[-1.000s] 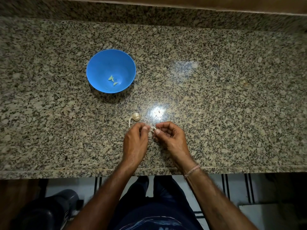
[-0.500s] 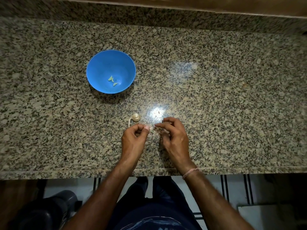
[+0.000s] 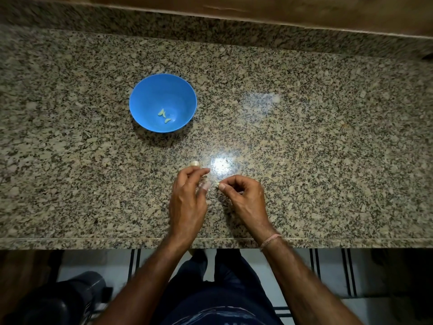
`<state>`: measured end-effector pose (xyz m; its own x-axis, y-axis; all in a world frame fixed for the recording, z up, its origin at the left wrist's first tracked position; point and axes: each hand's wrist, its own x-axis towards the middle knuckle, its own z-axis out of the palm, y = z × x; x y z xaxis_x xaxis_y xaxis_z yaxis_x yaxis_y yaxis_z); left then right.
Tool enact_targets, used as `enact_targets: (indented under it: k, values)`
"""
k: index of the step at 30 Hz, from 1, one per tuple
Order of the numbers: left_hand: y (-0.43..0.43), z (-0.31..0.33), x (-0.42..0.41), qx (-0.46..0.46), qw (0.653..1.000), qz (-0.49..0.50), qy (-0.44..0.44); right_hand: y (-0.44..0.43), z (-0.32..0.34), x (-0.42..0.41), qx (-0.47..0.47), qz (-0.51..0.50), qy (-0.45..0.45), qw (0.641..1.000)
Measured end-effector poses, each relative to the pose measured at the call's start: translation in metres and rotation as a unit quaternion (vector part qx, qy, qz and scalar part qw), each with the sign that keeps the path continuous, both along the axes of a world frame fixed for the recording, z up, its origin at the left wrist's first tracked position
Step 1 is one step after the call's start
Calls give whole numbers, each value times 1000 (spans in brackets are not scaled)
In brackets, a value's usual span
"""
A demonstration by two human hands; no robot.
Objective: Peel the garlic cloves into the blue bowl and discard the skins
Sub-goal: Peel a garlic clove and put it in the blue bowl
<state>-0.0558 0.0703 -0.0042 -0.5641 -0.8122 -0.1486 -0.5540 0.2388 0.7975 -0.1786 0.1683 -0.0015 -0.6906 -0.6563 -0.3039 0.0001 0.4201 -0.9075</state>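
No text, label, brand or number can be read anywhere here

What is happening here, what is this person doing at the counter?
A person is peeling garlic at a granite counter. The right hand pinches a small pale piece of garlic; the left hand is close beside it with curled fingers, and I cannot tell whether it holds anything. A garlic bulb lies just beyond the left hand. The blue bowl holds a few peeled cloves.
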Motion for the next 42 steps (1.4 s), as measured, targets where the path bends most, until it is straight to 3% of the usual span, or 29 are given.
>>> enact_targets:
  k: [8,14,17,22,25,28,33,38,42]
  values:
    - [-3,-2,16,-45,998,22,-33,-4,2,14,-15,18,-25,999]
    - [-41,-19,47,-72,991,79,-79,29,1,12,75,62,132,986]
    - [-35,-15,52,-104,991,62,-64,58,0,23,116,79,172,975]
    - [20,-14,41,-40,999,-24,-21,46,-10,37,108,62,194,973]
    - [25,-17,20,-30,998,-33,-35,10,-11,21,94,49,212,972]
    - [25,-18,1,-43,997,-31,-51,-7,-10,-3,59,40,156,985]
    - [26,-22,-22,-95,991,-7,-89,28,1,-36,21,-28,164,986]
    - [27,-20,-44,-76,992,46,-85,48,-2,-103,100,-89,204,970]
    - [27,-22,-47,-66,993,67,-76,41,-9,-104,112,-34,236,965]
